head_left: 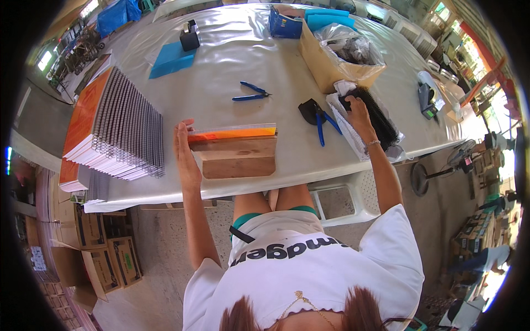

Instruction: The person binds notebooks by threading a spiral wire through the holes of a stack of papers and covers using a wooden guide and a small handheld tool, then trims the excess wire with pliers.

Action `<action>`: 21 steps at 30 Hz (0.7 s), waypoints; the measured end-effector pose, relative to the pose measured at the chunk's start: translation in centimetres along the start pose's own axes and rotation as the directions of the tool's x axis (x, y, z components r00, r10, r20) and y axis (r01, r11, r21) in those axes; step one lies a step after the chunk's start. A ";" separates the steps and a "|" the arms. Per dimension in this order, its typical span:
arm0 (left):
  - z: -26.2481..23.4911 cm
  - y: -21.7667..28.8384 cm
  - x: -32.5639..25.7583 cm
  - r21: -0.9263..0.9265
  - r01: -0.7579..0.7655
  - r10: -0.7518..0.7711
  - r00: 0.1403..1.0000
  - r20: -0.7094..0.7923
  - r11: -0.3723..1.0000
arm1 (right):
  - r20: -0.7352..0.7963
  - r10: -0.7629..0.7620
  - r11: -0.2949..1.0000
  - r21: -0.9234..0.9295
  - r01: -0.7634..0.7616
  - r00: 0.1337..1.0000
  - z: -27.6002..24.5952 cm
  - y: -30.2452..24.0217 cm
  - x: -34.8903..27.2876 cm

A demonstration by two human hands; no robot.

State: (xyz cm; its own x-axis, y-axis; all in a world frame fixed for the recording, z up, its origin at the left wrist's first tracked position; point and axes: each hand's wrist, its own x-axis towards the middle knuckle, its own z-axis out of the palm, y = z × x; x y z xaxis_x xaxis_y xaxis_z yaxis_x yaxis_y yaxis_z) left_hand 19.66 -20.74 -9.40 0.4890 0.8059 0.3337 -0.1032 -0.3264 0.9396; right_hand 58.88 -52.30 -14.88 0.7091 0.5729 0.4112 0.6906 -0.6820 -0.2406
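Observation:
An orange-covered booklet [234, 134] stands on edge in an angled wooden holder [238, 165] near the table's front edge. My left hand [186, 154] lies along the left end of both, its fingers stretched out and touching the booklet's end. Over to the right, my right hand [359, 113] has its fingers curled onto a bundle of black spiral binding coils [381, 122], which rests on white plastic wrapping [342, 113]. Blue-handled pliers [320, 122] with a black piece by their head lie between the hands. Blue wire cutters [251, 92] lie farther back.
Spiral-bound books with orange covers form a tall stack [124, 129] at left. A cardboard box [317, 63] with a plastic liner stands behind the coils. Blue sheets [172, 59] and a black tape dispenser [189, 36] are at the back left. A white plastic chair [361, 198] is below the table edge.

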 end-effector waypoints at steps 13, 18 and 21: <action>1.7 0.8 -1.4 0.061 -0.035 0.048 0.974 -0.223 0.998 | -0.255 -0.072 0.996 -0.069 0.056 0.964 -4.5 -1.0 1.0; 4.7 1.7 -3.8 0.470 -0.401 0.537 0.820 -0.198 0.786 | 0.092 -0.017 0.915 0.404 -0.021 0.996 -10.2 -9.8 -0.1; 6.8 3.0 -5.4 0.623 -0.485 0.529 0.838 0.132 0.613 | 0.134 -0.228 0.750 0.656 0.087 0.964 -11.1 -15.0 -1.5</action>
State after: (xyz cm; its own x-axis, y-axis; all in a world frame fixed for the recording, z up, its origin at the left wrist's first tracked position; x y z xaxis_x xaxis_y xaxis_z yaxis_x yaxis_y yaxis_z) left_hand 22.61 -29.39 -8.90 0.4695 0.4377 0.7668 0.2392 -0.8991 0.3667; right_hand 45.92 -47.96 -2.16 0.5453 0.7688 0.3340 0.6730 -0.1640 -0.7213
